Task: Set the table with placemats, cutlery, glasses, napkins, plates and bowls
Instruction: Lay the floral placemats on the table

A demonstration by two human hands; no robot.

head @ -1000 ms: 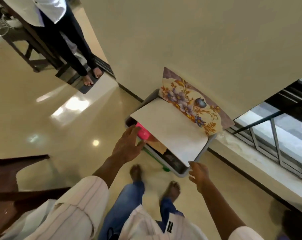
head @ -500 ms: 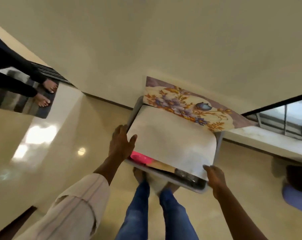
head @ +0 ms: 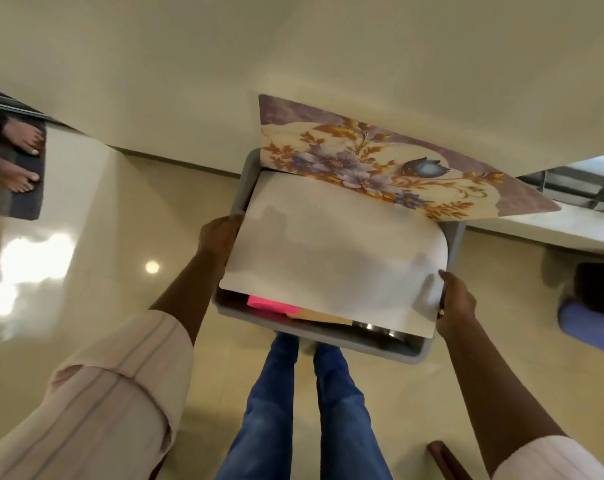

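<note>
The grey plastic bin (head: 363,348) is rectangular with rounded corners and a raised rim; it is held clear of the floor, in front of the person's legs in blue jeans (head: 271,410).

The left hand (head: 219,233) grasps the bin's left rim near the far corner; its fingertips are hidden under the placemat edge. The right hand (head: 454,303) grasps the right rim near the near corner; its thumb touches the placemat's edge.

The white placemat (head: 335,251) lies plain side up across the bin's top; it is a thin, smooth, flexible sheet with rounded corners; its right end bows upward and its near right corner overhangs the rim. The floral placemat (head: 363,161) stands tilted at the bin's far edge, print side toward the camera; it shows purple flowers and gold leaves on cream with a mauve border; its right end juts past the bin's right edge.

Under the white placemat, along the bin's near edge: a pink item (head: 273,304) at left; a tan flat item (head: 319,317) in the middle; a shiny steel item (head: 380,329) at right; all are mostly covered.

The cream wall (head: 293,46) stands just beyond the bin's far edge. Glossy tiled floor (head: 120,237) lies open to the left and below. A window ledge (head: 553,226) runs at right; a blue object (head: 584,323) sits on the floor beneath it, blurred. Another person's bare feet (head: 20,136) stand on a dark mat (head: 27,202) at far left, well apart from the bin.
</note>
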